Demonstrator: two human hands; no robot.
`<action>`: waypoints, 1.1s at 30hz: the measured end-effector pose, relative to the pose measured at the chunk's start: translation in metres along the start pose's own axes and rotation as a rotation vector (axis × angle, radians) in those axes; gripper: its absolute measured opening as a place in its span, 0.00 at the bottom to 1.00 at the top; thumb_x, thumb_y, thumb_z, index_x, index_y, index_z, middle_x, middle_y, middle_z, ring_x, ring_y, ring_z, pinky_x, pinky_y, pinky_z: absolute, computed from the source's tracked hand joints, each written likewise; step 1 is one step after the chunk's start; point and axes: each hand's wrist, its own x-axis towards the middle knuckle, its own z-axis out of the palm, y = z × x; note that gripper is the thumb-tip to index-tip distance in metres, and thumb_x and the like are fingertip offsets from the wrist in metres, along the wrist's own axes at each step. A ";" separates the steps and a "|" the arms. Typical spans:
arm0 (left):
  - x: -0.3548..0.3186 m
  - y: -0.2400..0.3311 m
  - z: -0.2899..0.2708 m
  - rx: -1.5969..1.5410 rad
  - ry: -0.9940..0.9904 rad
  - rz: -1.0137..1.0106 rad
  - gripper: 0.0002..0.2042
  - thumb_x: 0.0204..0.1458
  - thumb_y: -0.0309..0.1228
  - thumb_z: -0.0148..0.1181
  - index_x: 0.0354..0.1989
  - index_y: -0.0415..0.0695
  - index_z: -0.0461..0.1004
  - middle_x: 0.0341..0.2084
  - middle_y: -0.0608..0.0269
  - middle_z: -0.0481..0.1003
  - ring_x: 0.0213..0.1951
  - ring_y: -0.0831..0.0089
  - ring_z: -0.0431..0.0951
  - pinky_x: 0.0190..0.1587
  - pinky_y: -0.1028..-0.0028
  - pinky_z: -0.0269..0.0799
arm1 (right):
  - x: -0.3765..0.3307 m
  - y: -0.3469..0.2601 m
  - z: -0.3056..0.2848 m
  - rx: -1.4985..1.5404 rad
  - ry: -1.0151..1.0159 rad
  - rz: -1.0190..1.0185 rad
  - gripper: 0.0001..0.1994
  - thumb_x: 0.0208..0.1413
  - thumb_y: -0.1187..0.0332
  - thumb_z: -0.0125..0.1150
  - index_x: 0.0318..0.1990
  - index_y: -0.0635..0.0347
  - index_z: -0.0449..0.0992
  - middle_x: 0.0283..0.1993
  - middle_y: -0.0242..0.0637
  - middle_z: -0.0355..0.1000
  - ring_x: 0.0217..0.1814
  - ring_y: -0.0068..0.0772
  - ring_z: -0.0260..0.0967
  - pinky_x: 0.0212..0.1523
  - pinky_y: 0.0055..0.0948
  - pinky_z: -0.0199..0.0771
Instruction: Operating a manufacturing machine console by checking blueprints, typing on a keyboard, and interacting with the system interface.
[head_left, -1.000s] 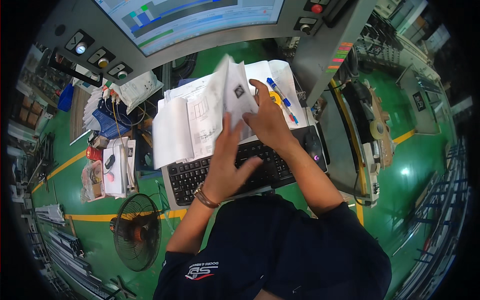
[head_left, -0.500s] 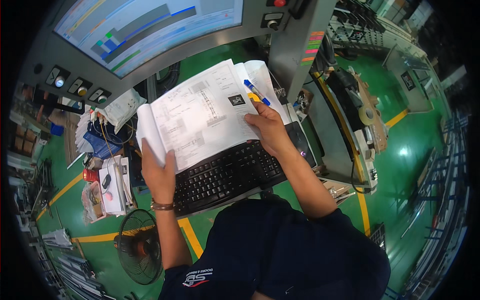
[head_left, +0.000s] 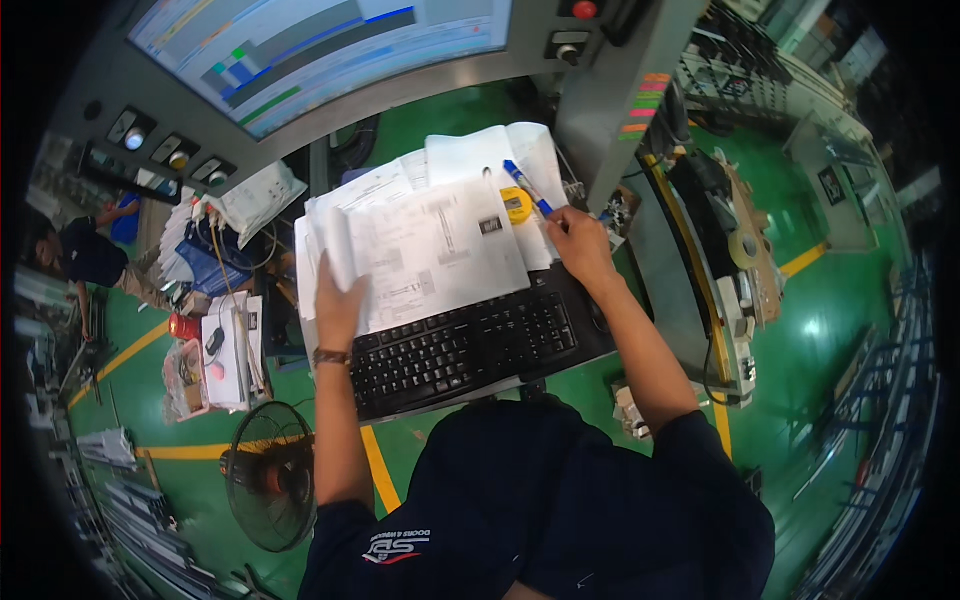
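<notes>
Printed drawing sheets point(head_left: 440, 240) lie over the top of a black keyboard point(head_left: 450, 355), their left pages curled up. My left hand point(head_left: 340, 308) grips that curled left edge, thumb on the near side. At the right of the sheets, my right hand point(head_left: 583, 245) has its fingers pinched at the lower end of a blue and white marker pen point(head_left: 526, 185). The pen slants across more white paper. Beside it, a round yellow object, perhaps a tape measure point(head_left: 517, 205), rests at the sheets' right edge.
A machine panel with a screen point(head_left: 330, 50) and knobs stands ahead. A computer mouse point(head_left: 598, 318) sits right of the keyboard. A black fan point(head_left: 270, 475) stands lower left, near a pink basket point(head_left: 185, 380). Another person point(head_left: 95, 250) bends at the far left.
My right hand has let go of the sheets' right edge and moved to the marker pen. The sheets have come down, uncovering the yellow object and papers behind. Another person has come into view.
</notes>
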 end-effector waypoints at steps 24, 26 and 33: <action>-0.047 0.141 0.015 -0.156 -0.220 0.152 0.15 0.62 0.36 0.70 0.50 0.38 0.81 0.39 0.51 0.84 0.43 0.52 0.83 0.50 0.59 0.77 | -0.033 -0.116 -0.004 0.863 -0.467 0.299 0.02 0.64 0.76 0.60 0.39 0.58 0.73 0.23 0.34 0.74 0.16 0.22 0.67 0.17 0.19 0.62; -0.046 0.142 0.020 -0.203 -0.313 0.174 0.13 0.63 0.38 0.68 0.45 0.41 0.81 0.34 0.54 0.82 0.38 0.54 0.83 0.43 0.59 0.76 | -0.035 -0.138 0.011 0.819 -0.546 0.320 0.03 0.66 0.73 0.62 0.39 0.58 0.74 0.25 0.32 0.75 0.18 0.20 0.69 0.18 0.18 0.64; -0.043 0.140 0.004 -0.276 -0.335 0.085 0.13 0.67 0.40 0.63 0.37 0.42 0.78 0.24 0.59 0.80 0.25 0.60 0.81 0.31 0.63 0.74 | -0.023 -0.172 0.045 0.749 -0.652 0.298 0.08 0.70 0.67 0.66 0.37 0.57 0.76 0.27 0.27 0.75 0.23 0.14 0.71 0.21 0.15 0.63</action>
